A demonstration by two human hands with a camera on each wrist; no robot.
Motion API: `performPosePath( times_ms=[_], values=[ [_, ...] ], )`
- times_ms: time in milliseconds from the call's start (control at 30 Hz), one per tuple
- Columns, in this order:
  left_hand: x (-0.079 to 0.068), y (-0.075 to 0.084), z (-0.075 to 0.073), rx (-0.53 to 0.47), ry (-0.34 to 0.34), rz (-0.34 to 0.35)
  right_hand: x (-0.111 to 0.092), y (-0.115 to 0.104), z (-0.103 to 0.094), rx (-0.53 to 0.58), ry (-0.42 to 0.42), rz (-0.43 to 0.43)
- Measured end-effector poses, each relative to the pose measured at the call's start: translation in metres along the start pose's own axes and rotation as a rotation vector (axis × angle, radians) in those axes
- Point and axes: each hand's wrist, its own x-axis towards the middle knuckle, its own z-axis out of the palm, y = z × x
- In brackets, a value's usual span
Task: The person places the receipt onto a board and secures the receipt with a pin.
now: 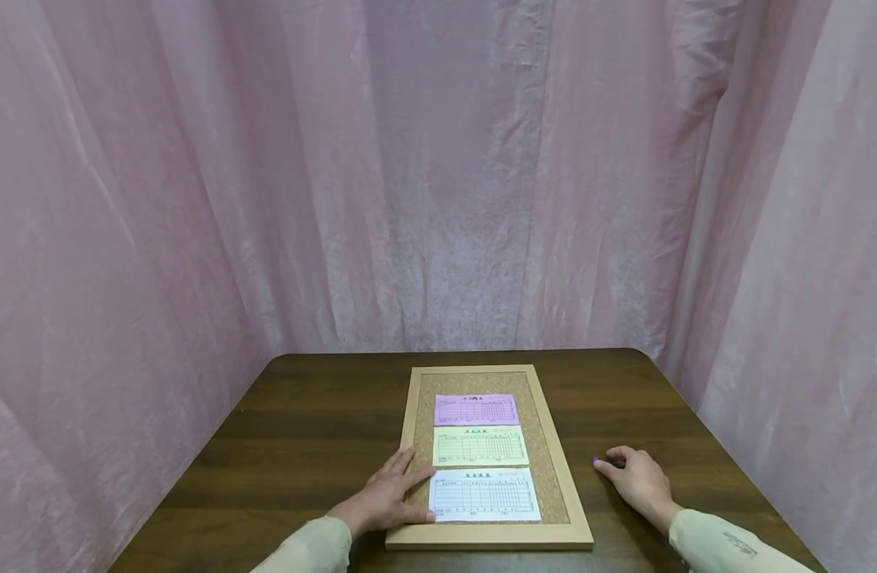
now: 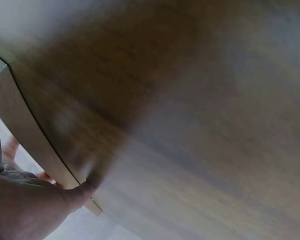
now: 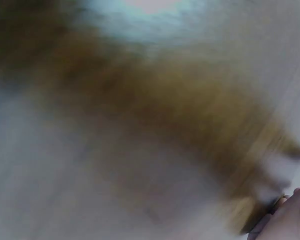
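A cork board (image 1: 550,477) with a pale wood frame lies on the table, carrying a pink slip (image 1: 456,412), a pale green slip (image 1: 446,450) and a white slip (image 1: 481,505) in a column. A small teal pushpin (image 1: 476,429) shows on the green slip's top edge. With fingers spread, my left hand (image 1: 387,492) rests on the board's left side, touching the white slip's left edge. Right of the board, just over the table, my right hand (image 1: 641,481) holds a tiny purple pushpin (image 1: 596,460) at its thumb and fingertip. The right wrist view is mostly blurred.
The dark brown wood table (image 1: 302,422) extends on both sides of the board. Pink curtains (image 1: 453,175) hang behind it and along its left and right sides.
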Motion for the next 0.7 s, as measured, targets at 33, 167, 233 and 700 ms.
performPosePath(
  times_ms=[33, 167, 233, 700],
  values=[
    [0.0002, -0.0002, 0.0001, 0.003, 0.001, 0.001, 0.0007, -0.0011, 0.0007, -0.007, 0.0, 0.012],
    [0.0005, -0.0004, 0.0002, -0.001, 0.0, 0.0, 0.0023, -0.0037, 0.0013, -0.008, 0.006, 0.044],
    [0.0007, -0.0002, 0.0001, 0.0, 0.002, 0.003, 0.0029, -0.0043, 0.0003, -0.006, 0.013, 0.049],
    [0.0016, -0.001, 0.001, 0.002, 0.003, 0.007, -0.0004, 0.0033, 0.004, 0.021, 0.06, -0.026]
  ],
)
